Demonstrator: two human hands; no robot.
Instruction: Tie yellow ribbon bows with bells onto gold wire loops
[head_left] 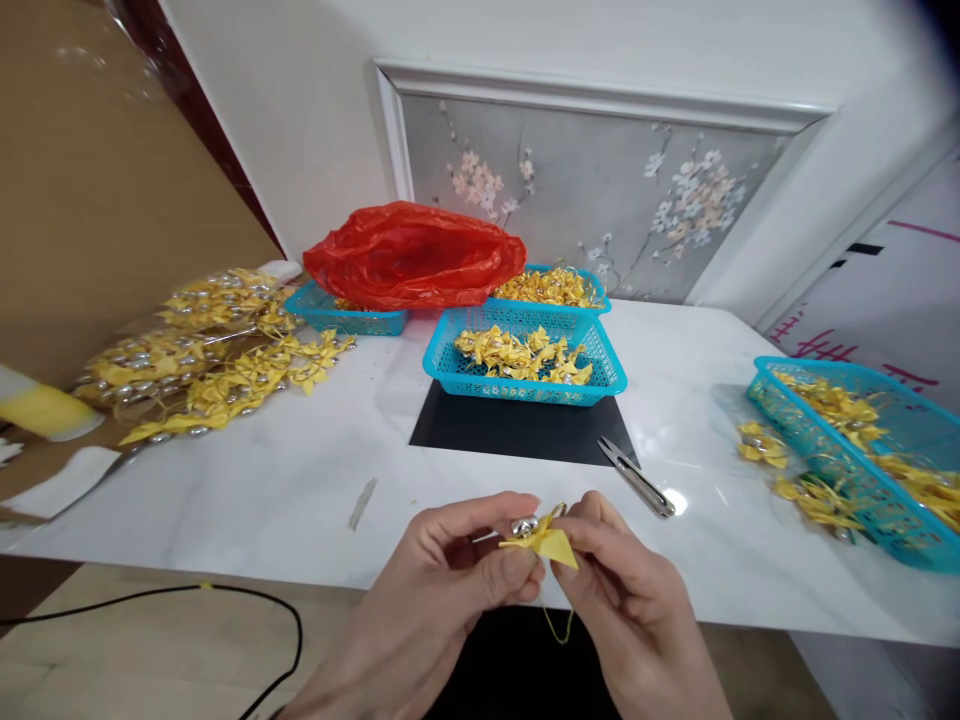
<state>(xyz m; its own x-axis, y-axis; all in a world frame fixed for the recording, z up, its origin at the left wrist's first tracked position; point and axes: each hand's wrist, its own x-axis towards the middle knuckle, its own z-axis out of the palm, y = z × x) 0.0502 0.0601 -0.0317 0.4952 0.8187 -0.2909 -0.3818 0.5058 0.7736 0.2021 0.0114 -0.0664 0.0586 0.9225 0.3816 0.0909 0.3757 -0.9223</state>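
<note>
Nearest the camera, both hands pinch one small yellow ribbon bow between them, just off the near edge of the white table. The left hand closes thumb and forefinger on its left side; the right hand grips its right side (a thin gold thread dangles below). Thread snips lie just beyond the right hand, nearer it than the left.

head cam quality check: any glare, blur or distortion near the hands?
Head view: a bright glare spot on the glossy white table sits beside the snips; the left hand and right hand holding the yellow bow look reasonably sharp; wide-angle bending shows at the edges, with the right-edge basket stretched and the top right corner vignetted dark.
</note>
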